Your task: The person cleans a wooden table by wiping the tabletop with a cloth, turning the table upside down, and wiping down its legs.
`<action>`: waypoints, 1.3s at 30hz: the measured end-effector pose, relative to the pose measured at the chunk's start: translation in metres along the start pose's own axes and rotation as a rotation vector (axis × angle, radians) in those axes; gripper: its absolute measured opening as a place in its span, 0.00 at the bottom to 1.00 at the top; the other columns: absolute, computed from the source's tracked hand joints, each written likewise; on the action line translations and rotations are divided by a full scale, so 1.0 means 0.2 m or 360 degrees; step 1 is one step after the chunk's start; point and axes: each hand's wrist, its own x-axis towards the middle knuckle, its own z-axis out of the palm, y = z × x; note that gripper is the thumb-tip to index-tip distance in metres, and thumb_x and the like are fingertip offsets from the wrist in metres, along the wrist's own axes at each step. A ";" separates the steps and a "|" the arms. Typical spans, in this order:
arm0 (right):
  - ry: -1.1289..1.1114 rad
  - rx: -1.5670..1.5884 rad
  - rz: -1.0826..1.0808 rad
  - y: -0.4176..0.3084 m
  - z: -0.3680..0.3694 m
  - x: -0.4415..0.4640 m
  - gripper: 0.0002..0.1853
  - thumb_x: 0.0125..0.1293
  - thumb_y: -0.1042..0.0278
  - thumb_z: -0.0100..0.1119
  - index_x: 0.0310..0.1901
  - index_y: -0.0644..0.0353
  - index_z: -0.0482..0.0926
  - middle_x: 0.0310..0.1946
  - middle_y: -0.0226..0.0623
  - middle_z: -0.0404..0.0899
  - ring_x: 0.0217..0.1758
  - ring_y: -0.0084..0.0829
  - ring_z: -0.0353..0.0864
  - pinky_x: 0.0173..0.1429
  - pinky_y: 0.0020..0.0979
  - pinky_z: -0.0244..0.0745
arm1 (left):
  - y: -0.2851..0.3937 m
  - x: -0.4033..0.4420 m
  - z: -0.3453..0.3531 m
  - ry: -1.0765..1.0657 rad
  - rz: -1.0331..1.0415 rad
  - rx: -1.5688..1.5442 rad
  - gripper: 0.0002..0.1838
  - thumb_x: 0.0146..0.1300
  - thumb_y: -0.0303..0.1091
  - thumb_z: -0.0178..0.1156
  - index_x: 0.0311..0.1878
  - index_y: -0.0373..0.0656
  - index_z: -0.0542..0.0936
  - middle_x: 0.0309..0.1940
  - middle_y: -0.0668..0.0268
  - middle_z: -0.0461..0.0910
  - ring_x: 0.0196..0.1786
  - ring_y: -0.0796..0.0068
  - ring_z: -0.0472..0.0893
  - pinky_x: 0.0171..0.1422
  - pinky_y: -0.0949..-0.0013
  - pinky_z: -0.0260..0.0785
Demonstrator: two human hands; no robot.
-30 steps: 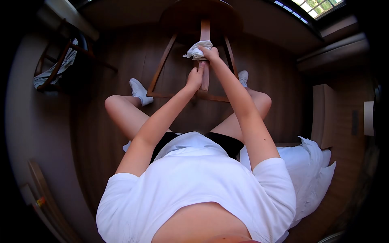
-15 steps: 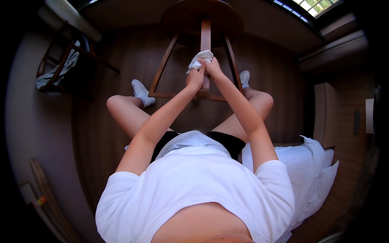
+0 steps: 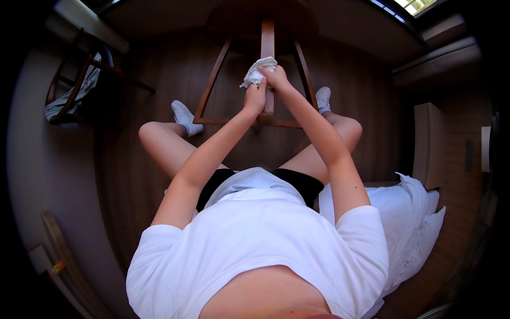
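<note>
The cloth lies bunched across the leg, bulging to its left, its back out of sight. The right hand grasps it from the leg's right side, likely to keep it snug against the wood. The left hand sits on the leg's other side, thumb at the cloth's lower edge (whether it grips cloth or wood, I cannot tell), perhaps to steady things. The shoes rest on either side of the leg, the spread knees presumably giving both arms room.
</note>
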 end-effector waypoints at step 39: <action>-0.0010 0.0469 0.0438 -0.13 -0.02 -0.22 0.26 0.54 0.55 0.66 0.45 0.70 0.74 0.39 0.38 0.78 0.40 0.27 0.79 0.44 0.27 0.73 | 0.09 -0.05 -0.01 0.0275 -0.0132 0.0262 0.37 0.49 0.54 0.61 0.52 0.34 0.61 0.53 0.45 0.66 0.56 0.47 0.68 0.57 0.52 0.62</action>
